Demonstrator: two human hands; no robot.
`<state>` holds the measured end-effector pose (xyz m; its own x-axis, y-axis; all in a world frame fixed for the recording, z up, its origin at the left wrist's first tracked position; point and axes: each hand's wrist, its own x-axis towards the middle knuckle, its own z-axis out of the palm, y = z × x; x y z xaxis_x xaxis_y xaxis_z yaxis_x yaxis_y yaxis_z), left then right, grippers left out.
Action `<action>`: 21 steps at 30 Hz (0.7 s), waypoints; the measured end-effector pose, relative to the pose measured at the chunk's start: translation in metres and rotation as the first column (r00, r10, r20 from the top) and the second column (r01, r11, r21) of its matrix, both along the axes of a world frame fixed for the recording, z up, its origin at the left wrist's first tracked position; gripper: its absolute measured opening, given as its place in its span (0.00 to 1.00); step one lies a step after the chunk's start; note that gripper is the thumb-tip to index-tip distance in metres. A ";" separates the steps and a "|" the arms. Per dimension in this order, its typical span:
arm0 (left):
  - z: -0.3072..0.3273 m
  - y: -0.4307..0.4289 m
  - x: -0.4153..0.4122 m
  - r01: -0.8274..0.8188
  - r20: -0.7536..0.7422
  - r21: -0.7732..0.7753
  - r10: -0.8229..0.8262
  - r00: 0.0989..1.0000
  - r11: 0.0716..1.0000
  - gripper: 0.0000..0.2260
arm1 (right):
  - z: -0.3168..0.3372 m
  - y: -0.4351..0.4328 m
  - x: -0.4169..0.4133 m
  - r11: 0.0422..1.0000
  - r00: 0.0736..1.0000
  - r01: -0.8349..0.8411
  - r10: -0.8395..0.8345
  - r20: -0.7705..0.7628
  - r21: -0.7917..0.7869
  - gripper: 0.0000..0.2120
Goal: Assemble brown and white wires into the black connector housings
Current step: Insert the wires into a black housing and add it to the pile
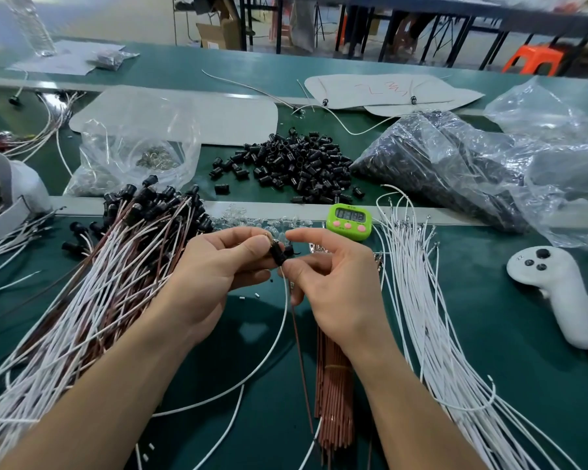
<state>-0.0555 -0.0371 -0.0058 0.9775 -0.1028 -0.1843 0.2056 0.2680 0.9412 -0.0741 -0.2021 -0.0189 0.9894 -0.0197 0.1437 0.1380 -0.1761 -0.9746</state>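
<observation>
Left hand [218, 269] pinches black connector housing [276, 254] over worktop [489, 317] centre; right hand [336, 286] pinches white wire [287, 300], brown wire [299, 354] just below.

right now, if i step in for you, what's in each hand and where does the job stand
Hands: left hand grips one black housing; right hand pinches the brown wire just below it. A white wire hangs from the housing too. Seating: cannot tell.
Done: finished assemblies heaped at left.
Left: loose housings beyond, white wire stock at right, brown wire bundle under the right wrist.
</observation>
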 end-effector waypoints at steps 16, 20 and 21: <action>-0.002 0.000 0.002 0.002 -0.058 -0.034 -0.004 0.998 0.999 0.04 | 0.001 0.002 -0.001 0.995 0.995 0.097 -0.096 0.028 -0.034 0.13; -0.003 -0.001 0.002 0.000 -0.082 -0.067 -0.005 0.997 0.998 0.06 | 0.000 0.002 -0.001 0.993 0.993 0.117 -0.117 0.036 -0.007 0.14; -0.003 -0.001 0.002 -0.004 -0.085 -0.070 -0.002 0.996 0.998 0.06 | 0.000 0.002 -0.001 0.993 0.992 0.122 -0.122 0.034 0.000 0.14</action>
